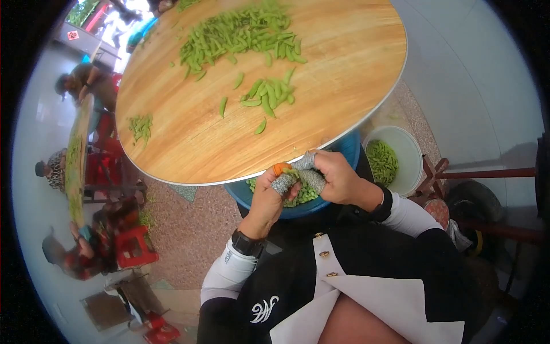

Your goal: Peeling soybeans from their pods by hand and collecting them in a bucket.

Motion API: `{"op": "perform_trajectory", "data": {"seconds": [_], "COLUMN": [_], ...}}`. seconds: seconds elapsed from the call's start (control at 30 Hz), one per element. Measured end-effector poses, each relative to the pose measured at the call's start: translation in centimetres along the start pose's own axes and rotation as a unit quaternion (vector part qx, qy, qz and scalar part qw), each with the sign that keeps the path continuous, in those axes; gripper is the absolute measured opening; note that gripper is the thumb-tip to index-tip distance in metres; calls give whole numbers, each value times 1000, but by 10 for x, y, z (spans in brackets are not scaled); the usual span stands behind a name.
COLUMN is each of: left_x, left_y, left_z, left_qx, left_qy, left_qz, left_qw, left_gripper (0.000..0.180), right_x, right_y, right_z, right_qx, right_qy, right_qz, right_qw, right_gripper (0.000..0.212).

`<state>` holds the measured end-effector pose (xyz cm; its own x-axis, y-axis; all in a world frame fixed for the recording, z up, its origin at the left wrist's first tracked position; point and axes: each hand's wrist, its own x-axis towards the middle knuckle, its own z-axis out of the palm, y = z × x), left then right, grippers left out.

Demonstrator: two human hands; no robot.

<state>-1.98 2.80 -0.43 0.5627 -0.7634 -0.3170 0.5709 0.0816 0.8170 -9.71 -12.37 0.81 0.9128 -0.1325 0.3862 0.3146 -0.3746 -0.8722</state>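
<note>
My left hand [267, 198] and my right hand [344, 179] meet above a blue basin [246, 203] at the table's near edge. Grey wrapping covers fingers on both hands, and an orange band circles one left finger. Both hands are closed, fingertips together around a green soybean pod [291, 172], mostly hidden by the fingers. Below them, shelled green beans [306, 195] lie in the basin. On the round wooden table [189, 143], a small group of pods [269, 94] lies nearest to me, with a larger heap of pods [235, 34] behind it.
A white bucket [412, 172] holding green pods or shells stands on the floor to the right, beside a dark red metal frame [487, 173]. A small green pile [140, 127] sits at the table's left edge. Several people sit at another table [74, 172] on the left, near red stools [134, 247].
</note>
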Motion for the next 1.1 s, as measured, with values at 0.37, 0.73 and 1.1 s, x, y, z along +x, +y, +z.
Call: {"op": "perform_trajectory", "data": {"seconds": [0.37, 0.73, 1.1], "left_x": [12, 9, 56], "left_y": [-32, 50, 54], "left_z": [-25, -4, -20], "left_qx": [313, 659, 594], "left_qy": [-6, 89, 149], "left_qz": [90, 304, 261], "left_qw": [946, 682, 746], "left_gripper": [27, 16, 17], "right_x": [-21, -83, 22], "right_y": [16, 36, 18], "right_z": [-13, -135, -21], "right_qx": [-27, -350, 222], "right_qy": [51, -12, 1], "right_qz": [76, 300, 277], "right_qw": [995, 887, 935], "right_gripper": [12, 17, 18]}}
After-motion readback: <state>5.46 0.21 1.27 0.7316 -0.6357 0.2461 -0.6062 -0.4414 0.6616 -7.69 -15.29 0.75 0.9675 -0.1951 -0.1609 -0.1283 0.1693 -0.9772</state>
